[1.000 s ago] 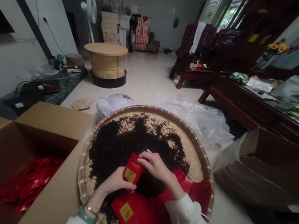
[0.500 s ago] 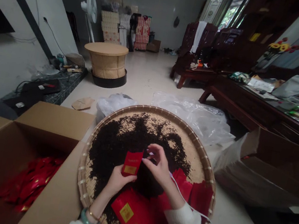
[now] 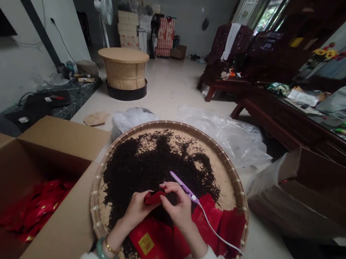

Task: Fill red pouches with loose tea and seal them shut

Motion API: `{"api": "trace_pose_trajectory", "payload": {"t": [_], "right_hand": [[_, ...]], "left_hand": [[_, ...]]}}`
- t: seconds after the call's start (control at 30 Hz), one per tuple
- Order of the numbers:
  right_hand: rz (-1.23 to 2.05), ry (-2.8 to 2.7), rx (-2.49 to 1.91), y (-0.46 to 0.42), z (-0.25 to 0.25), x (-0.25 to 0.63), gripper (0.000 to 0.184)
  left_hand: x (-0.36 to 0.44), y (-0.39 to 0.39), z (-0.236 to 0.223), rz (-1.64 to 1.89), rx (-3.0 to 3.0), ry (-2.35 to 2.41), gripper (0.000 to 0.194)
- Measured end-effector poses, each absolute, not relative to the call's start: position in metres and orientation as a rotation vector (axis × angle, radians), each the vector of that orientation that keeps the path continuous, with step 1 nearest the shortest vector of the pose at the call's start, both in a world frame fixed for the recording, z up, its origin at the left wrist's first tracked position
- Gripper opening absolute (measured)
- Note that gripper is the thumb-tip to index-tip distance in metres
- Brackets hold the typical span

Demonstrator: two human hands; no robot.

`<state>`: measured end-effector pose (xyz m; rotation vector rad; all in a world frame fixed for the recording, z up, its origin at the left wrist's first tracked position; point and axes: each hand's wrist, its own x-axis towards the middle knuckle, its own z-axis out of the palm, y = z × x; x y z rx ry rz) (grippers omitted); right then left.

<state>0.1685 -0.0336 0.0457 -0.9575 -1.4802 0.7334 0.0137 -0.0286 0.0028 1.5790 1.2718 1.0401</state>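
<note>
Dark shreds (image 3: 150, 163) were spread on a round woven tray (image 3: 230, 184), red packets (image 3: 40, 206) heaped in a brown cardboard box (image 3: 64, 137), small red pouch (image 3: 154, 198) – edge curved – pinched by left hand (image 3: 136, 209) and right hand (image 3: 180, 207)

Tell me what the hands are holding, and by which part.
A red packet: the left hand grips its left side, while the thumb and fingers of the right hand pinch its right end.
</note>
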Motion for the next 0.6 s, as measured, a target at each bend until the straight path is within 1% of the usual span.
{"api": "trace_pose_trajectory", "payload": {"t": [0.1, 0.17, 0.23, 0.27, 0.3, 0.4, 0.6], "right_hand": [[0.665, -1.495, -0.952, -0.035, 0.047, 0.168, 0.005], [0.660, -1.487, -0.971, -0.035, 0.046, 0.170, 0.007], [0.701, -1.479, -0.999, -0.035, 0.044, 0.172, 0.008], [0.731, -1.473, -1.011, -0.035, 0.042, 0.173, 0.008], [0.759, -1.462, -1.023, -0.035, 0.041, 0.174, 0.008], [0.835, -1.409, -1.084, -0.033, 0.036, 0.176, 0.011], [1.090, -1.258, -1.180, -0.028, 0.028, 0.175, 0.019]], "left_hand": [[0.015, -0.030, 0.004, 0.968, 1.565, 1.284, 0.020], [0.015, -0.030, 0.007, 0.979, 1.500, 1.262, 0.028], [0.013, -0.030, 0.013, 1.061, 1.407, 1.223, 0.038], [0.013, -0.029, 0.018, 1.102, 1.363, 1.208, 0.038], [0.012, -0.028, 0.022, 1.122, 1.330, 1.203, 0.034], [0.011, -0.026, 0.033, 1.097, 1.290, 1.212, 0.026], [0.015, -0.026, 0.031, 1.086, 1.163, 1.212, 0.030]]}}
